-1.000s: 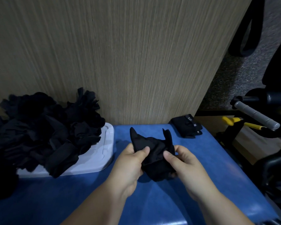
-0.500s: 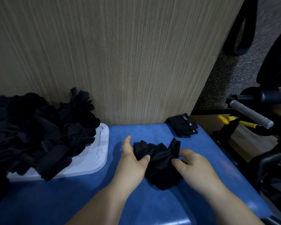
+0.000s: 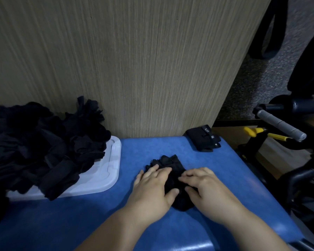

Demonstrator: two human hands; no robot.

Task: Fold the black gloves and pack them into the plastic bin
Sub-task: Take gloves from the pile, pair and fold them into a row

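You have both hands down on a black glove near the middle of the blue tabletop, a little toward its right edge. Your left hand lies flat on it, fingers straight and spread, thumb against the near side of the fabric. It presses and grips nothing. Your right hand rests on the glove's right half with the fingers bent and their tips on the cloth. I cannot tell whether they pinch a fold or only push it down. The glove's finger ends poke out past your fingertips toward the far edge. It is too dark to say whether one glove or a pair lies under your palms.

Judging by this, you are flattening or creasing one item, so the fold is in progress and not finished.

The task looks to be at an early stage. One folded bundle sits at the far right corner of the tabletop, and it looks like the only piece done. A big pile of black gloves lies heaped and unfolded at the left edge, spilling over a white plastic tray. I cannot tell whether that tray is the bin, its lid or something else, and no glove in it looks folded. Nearly all the folding remains, and the packing does not appear to have begun.
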